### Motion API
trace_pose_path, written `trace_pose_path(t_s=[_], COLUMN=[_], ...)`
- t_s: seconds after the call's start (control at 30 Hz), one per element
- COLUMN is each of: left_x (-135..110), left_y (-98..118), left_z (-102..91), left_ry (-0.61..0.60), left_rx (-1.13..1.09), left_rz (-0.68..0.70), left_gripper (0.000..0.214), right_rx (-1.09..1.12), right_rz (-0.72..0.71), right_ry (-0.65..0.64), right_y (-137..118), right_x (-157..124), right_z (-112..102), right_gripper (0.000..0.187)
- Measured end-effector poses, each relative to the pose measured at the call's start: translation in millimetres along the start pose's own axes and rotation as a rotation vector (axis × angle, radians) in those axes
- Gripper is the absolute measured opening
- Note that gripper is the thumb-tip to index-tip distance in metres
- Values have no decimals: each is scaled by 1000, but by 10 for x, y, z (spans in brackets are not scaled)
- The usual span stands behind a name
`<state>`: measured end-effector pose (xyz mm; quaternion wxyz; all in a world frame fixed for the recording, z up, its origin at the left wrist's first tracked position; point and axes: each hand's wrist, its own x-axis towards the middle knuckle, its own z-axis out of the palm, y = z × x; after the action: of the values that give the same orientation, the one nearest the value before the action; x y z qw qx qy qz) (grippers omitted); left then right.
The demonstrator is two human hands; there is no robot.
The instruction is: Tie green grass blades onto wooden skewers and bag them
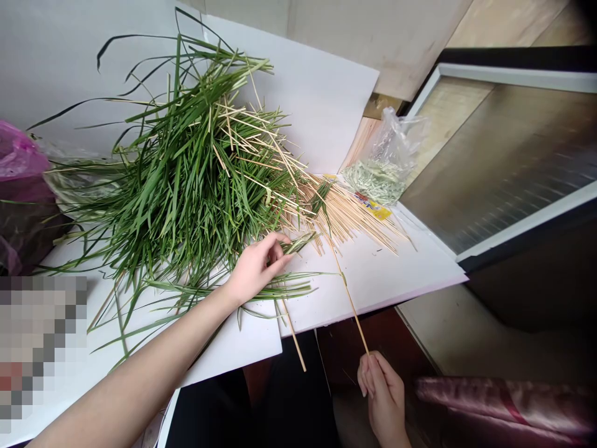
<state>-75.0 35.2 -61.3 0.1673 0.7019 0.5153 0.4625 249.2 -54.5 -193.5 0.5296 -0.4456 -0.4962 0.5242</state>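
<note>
My right hand (385, 392) is closed round the lower end of a thin bamboo skewer (357, 317), past the table's front edge. The skewer slants up and away, with a small green bit on its shaft. My left hand (261, 264) bends over the white board, its thumb and fingers curled together at a small bundle of garlic chives (301, 241). Under its wrist lie loose garlic chive leaves (284, 289), one stretching right to the skewer. A big heap of garlic chives (186, 186) rises behind the left hand. Many bamboo skewers (354, 214) lie fanned out to its right.
A clear plastic bag (389, 162) with pale green pieces stands behind the skewers. One more skewer (293, 336) juts over the table's front edge. A pink plastic bag (23, 155) is at far left. A framed ribbed glass panel (504, 143) borders the right side.
</note>
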Motion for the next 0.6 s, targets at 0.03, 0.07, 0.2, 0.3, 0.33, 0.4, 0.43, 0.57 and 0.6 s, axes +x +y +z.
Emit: trace_pose_path(t_s=[0.03,0.07,0.2,0.3,0.33,0.4,0.43,0.57,0.6], left_x=[2,5,26,37,38,37,34,24,23], left_y=[6,11,23,25,27,29,29,21,17], left_z=[-2,-4,-20,-33,-36,-41,-41,-34,-31], left_ry=[37,70,202,265,275,277,268,218,219], left_rx=[-6,-10,-11,-56,-78,-105,-104,-66,-60], left_rz=[-3,-4,-5,-57,-79,-109,-110,-50,-39], left_gripper=[19,17,16,15,18,28,30,29,27], right_rx=[10,18,15,-12,-19,-29,-32,-32,-31], right_rz=[11,24,70,103,108,110,108,96,95], right_ry=[-4,-8,-6,-2,0,5,5,2,2], right_y=[9,20,64,79,78,69,63,42,40], right_x=[1,3,16,28,31,35,35,32,31], right_z=[-4,-7,-26,-38,-38,-33,-28,-12,-11], right_gripper=[42,42,42,42,43,43,43,42,42])
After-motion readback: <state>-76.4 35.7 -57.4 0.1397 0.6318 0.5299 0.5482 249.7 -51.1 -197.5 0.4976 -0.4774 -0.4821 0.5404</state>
